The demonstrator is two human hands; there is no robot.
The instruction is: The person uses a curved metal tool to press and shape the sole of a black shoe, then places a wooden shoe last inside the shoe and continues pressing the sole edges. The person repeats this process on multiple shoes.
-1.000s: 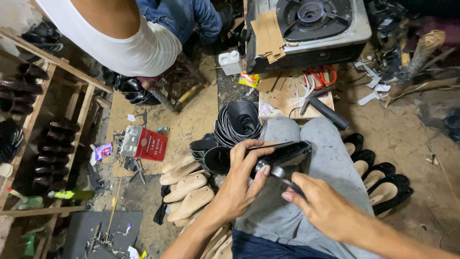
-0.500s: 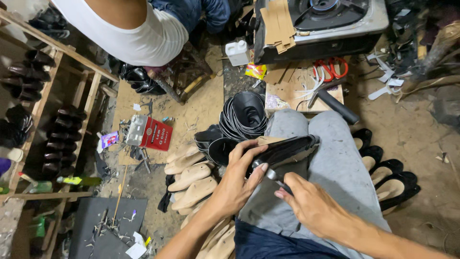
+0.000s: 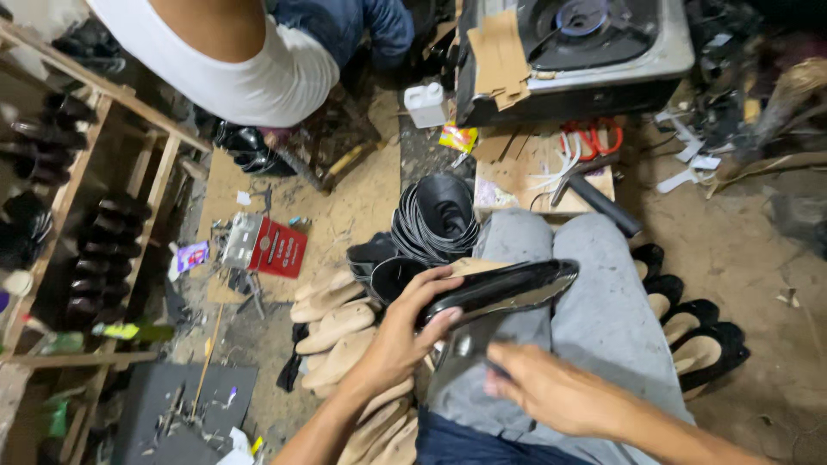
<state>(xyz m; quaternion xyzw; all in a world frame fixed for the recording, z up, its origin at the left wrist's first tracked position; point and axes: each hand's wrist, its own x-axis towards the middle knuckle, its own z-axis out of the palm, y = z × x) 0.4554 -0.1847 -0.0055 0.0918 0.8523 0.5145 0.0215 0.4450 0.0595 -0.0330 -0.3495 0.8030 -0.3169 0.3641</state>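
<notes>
Seated worker, grey-trousered lap [image 3: 594,301] as the work surface. Left hand [image 3: 405,331] wraps around the heel end of a black shoe [image 3: 500,290] lying toe-right across the thighs, fingers curled over its upper edge. Right hand [image 3: 551,392] sits just below, closed around a small tool; the tool itself is blurred. Wooden shoe lasts [image 3: 336,323] are piled by the left knee. Judgement: keep the shoe braced flat on the lap, working away from the gripping fingers.
</notes>
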